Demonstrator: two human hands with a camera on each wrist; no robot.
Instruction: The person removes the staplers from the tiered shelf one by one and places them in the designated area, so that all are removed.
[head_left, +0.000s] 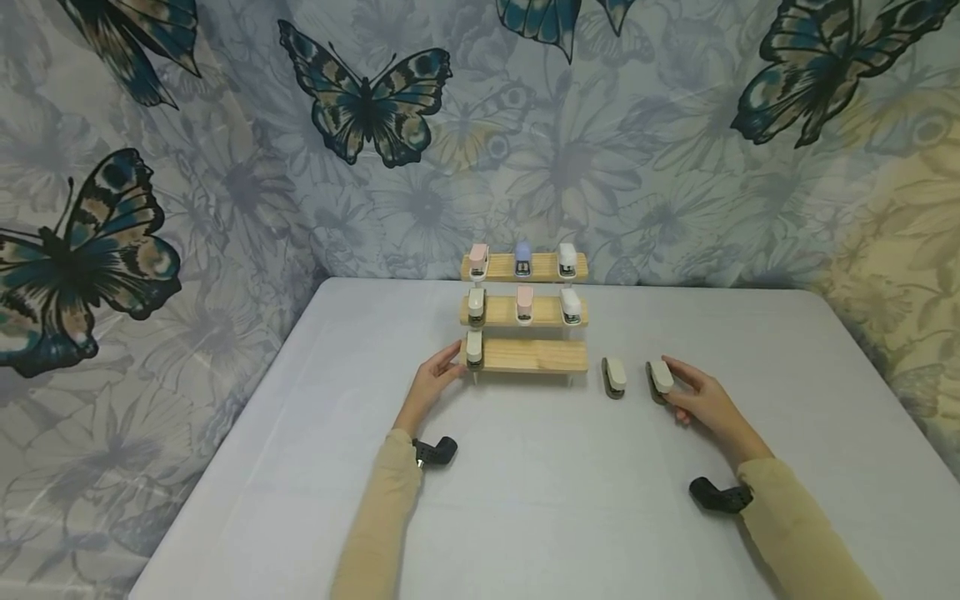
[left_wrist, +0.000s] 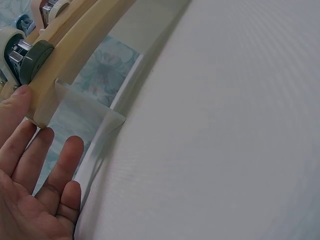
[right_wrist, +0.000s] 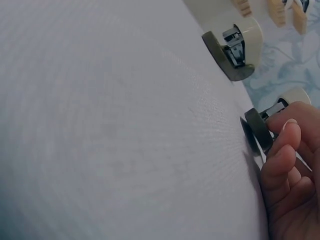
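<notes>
A three-tier wooden display rack [head_left: 536, 356] holds small staplers on its boards. At the left end of its lowest board stands a cream-and-dark-green stapler [head_left: 474, 348]. My left hand [head_left: 433, 382] pinches that board's end, thumb beside the stapler and fingertips underneath, as the left wrist view shows. To the right of the rack, my right hand [head_left: 701, 402] grips another cream-and-dark-green stapler [head_left: 660, 379] between thumb and fingers. In the right wrist view, a shadow shows under this stapler's base [right_wrist: 258, 129]. A matching stapler [head_left: 614, 377] lies on the table between the rack and my right hand.
Pink, lilac, white and cream staplers stand on the upper boards [head_left: 543, 266]. A white cloth covers the table [head_left: 540, 500]. Behind it and to the left hangs a butterfly-patterned fabric [head_left: 420, 208]. Black wrist devices [head_left: 720, 495] sit on both sleeves.
</notes>
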